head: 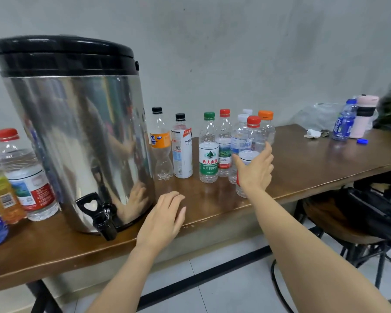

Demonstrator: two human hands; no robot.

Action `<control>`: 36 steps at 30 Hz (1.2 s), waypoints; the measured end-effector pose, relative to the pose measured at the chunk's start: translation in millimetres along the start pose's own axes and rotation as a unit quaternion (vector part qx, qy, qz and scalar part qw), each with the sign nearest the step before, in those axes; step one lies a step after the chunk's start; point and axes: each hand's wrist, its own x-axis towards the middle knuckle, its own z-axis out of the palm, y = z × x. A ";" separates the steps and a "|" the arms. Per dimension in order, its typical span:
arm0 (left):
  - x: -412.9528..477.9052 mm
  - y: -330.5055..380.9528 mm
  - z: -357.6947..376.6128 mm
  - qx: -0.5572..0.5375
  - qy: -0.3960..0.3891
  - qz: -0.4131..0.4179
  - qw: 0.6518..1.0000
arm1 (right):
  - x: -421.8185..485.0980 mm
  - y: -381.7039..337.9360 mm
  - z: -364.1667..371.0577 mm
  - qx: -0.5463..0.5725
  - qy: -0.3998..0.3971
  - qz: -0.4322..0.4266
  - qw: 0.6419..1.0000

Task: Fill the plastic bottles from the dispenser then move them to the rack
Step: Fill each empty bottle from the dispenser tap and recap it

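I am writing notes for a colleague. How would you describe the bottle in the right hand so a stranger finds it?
Find the steel dispenser on the brown table; a group of bottles stands to its right. The bottle is the red-capped one nearest the table edge, gripped by the right hand.

Looks like office/break rm: steel drinks dispenser (77, 132) on wood table (303, 168), plain wall (235, 53), tile floor (224, 290), stool (348, 224).

Right hand (255, 170) grips red-capped bottle (251, 141) on table (314, 163); left hand (165, 218) flat beside dispenser (77, 132).
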 end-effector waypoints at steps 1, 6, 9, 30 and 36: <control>0.0 0.3 -0.2 -0.002 0.000 -0.003 1.000 | -2.3 -0.3 -2.0 0.002 -0.004 -0.008 1.000; 0.4 3.1 -6.8 -0.042 -0.035 -0.020 0.998 | -34.5 -12.4 -21.5 0.046 -0.040 -0.092 0.994; 1.9 9.6 -19.6 -0.172 0.001 -0.114 0.978 | -63.9 -25.9 -34.8 0.083 -0.080 -0.155 0.981; -22.3 33.5 -226.9 -0.441 0.123 -0.265 0.849 | -277.0 -85.6 -72.6 0.167 -0.379 -0.270 0.869; -56.9 29.1 -225.4 -0.401 0.155 -0.317 0.846 | -310.1 -85.5 -65.6 0.154 -0.377 -0.272 0.872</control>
